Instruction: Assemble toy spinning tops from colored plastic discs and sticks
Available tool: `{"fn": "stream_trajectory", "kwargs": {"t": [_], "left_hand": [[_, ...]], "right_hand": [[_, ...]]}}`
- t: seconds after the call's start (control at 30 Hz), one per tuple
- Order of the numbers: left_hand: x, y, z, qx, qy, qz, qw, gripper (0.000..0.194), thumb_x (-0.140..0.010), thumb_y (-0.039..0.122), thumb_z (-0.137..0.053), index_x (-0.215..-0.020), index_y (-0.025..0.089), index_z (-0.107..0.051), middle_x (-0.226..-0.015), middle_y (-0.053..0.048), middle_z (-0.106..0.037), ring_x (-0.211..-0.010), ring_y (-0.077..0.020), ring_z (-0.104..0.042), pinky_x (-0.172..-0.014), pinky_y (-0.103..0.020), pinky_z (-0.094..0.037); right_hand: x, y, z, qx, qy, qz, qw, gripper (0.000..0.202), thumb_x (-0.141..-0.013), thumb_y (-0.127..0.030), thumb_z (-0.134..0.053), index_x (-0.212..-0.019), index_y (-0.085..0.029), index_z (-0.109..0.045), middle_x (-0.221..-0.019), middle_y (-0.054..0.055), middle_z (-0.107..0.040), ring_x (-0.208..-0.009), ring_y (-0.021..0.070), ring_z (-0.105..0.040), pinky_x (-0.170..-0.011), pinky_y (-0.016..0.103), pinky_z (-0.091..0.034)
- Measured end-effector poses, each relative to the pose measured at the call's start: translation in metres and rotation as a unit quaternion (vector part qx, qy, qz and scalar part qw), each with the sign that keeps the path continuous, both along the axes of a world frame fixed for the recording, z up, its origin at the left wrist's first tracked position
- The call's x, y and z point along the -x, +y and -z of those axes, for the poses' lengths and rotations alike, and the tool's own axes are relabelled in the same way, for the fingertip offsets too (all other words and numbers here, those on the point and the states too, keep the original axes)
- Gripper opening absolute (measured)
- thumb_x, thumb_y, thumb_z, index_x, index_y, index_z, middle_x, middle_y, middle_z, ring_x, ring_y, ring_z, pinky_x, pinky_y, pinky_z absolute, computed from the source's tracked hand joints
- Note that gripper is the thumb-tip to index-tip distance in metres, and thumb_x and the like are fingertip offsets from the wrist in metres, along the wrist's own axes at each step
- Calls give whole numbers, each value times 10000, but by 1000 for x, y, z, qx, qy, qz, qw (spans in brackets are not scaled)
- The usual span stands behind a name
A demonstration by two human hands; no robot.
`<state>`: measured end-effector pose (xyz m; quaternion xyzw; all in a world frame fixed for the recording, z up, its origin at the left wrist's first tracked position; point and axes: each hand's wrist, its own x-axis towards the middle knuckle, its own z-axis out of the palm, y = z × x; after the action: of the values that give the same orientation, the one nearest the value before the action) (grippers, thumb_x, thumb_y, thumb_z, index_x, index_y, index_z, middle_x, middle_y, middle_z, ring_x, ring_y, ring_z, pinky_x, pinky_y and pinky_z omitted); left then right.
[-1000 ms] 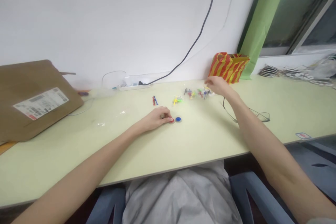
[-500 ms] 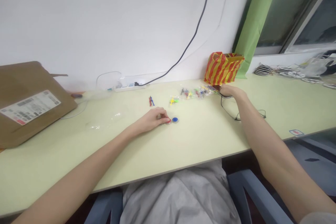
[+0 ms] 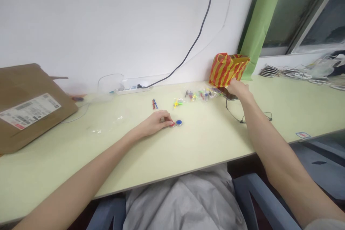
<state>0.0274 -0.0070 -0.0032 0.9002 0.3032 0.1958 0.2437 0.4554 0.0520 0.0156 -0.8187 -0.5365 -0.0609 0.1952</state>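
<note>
My left hand [image 3: 158,121] rests on the table with its thumb and fingertips closed on the edge of a small red disc [image 3: 172,124]. Just right of that lies a similar blue disc [image 3: 179,122]. My right hand [image 3: 237,88] is over a dark, flat phone-like device [image 3: 225,92], in front of a red-and-yellow striped bag [image 3: 228,70]. Its fingers are mostly hidden, so whether they touch the device is unclear. Beyond my left hand lie small red and blue plastic pieces [image 3: 155,104] and a yellow and green piece [image 3: 178,103].
Clear packets of coloured plastic parts [image 3: 202,94] lie left of the device. A power strip [image 3: 132,88] sits against the wall, a black cable running up from it. A cardboard parcel [image 3: 32,107] stands at left. Thin black cord [image 3: 234,115] curls beside my right forearm.
My right hand has lifted slightly up and away from the device's near edge, towards the striped bag. My left hand stays at the red disc. The view has shifted very slightly.
</note>
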Motion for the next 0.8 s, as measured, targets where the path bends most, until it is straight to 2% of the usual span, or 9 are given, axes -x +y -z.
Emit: {"fn": "stream_trajectory", "kwargs": {"t": [0.07, 0.1, 0.2, 0.27, 0.37, 0.5, 0.63, 0.8], "left_hand": [[0, 0, 0, 3, 1, -1, 1000, 378, -942, 558, -561, -901, 214, -712, -924, -46, -698, -886, -204, -602, -787, -324, -461], [0, 0, 0, 4, 2, -2, 1000, 385, -941, 564, -558, -903, 213, -713, -925, -48, -699, -886, -206, -602, -786, -325, -461], [1, 0, -1, 4, 4, 0, 1000, 382, -943, 558, -557, -903, 214, -716, -920, -47, -701, -890, -207, -603, -797, -328, -461], [0, 0, -2, 4, 5, 2, 1000, 370, -946, 548, -556, -907, 217, -718, -920, -45, -702, -893, -206, -605, -803, -329, -460], [0, 0, -3, 4, 7, 10, 1000, 357, -949, 534, -557, -908, 219, -720, -918, -44, -705, -891, -206, -609, -802, -328, -460], [-1, -1, -4, 2, 11, 11, 1000, 343, -960, 512, -550, -906, 216, -715, -919, -42, -702, -897, -203, -614, -815, -324, -463], [-1, -2, -4, -6, 14, 9, 1000, 329, -966, 500, -549, -927, 216, -711, -929, -45, -683, -897, -200, -616, -817, -320, -469], [0, -2, 0, -22, 20, 0, 1000, 312, -962, 488, -559, -983, 213, -705, -959, -52, -656, -887, -197, -617, -832, -329, -484]], "right_hand": [[20, -2, -2, -31, -29, 9, 999, 440, -912, -227, -477, -1308, -35, -485, -1142, 290, -647, -1110, 385, -583, -954, 537, -391], [34, -2, -2, -43, -48, -14, 998, 438, -911, -204, -477, -1315, -37, -475, -1163, 291, -639, -1146, 387, -561, -969, 535, -378], [88, -4, 3, -54, -102, -127, 985, 475, -890, -125, -454, -1362, -68, -449, -1252, 279, -613, -1215, 383, -499, -1001, 528, -341], [122, -7, 11, -56, -125, -207, 969, 464, -923, -116, -400, -1384, -85, -441, -1297, 268, -599, -1245, 377, -469, -1018, 511, -317], [153, -12, 21, -51, -135, -267, 953, 451, -957, -128, -368, -1403, -100, -432, -1331, 254, -583, -1300, 374, -424, -1060, 507, -258], [155, -16, 28, -19, -135, -294, 946, 489, -916, -73, -386, -1401, -98, -444, -1304, 255, -601, -1286, 384, -443, -1051, 527, -262], [148, -16, 30, -18, -129, -331, 934, 550, -873, -25, -392, -1411, -125, -449, -1347, 216, -585, -1308, 350, -436, -1068, 506, -276], [170, -19, 38, -48, -99, -415, 903, 588, -879, -13, -358, -1450, -131, -431, -1431, 174, -537, -1335, 295, -433, -1093, 447, -298]]}}
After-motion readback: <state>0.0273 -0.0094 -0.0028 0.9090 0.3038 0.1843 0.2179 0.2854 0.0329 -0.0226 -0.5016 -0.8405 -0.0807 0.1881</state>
